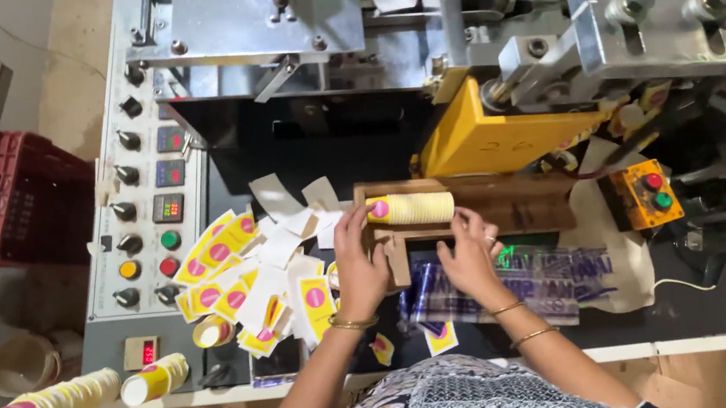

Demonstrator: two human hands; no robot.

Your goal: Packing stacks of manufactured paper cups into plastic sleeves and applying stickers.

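Your left hand (pixel 360 262) and right hand (pixel 467 256) curl loosely beside stack of nested paper cups (pixel 411 209) lying in wooden tray (pixel 505 204); firm hold unclear. Nudge sideways, stack maybe rolls onto loose blanks (pixel 251 281).

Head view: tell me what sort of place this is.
Probably a small paper-cup workshop: a metal forming machine with a control panel, loose printed blanks, and the hands on a stack of cups.

Black machine bed (pixel 709 299) carries a heap of flat yellow-and-white cup blanks (pixel 251 281), a printed plastic sleeve (pixel 539 280), a wooden trough (pixel 505 204) and an orange button box (pixel 643 193).
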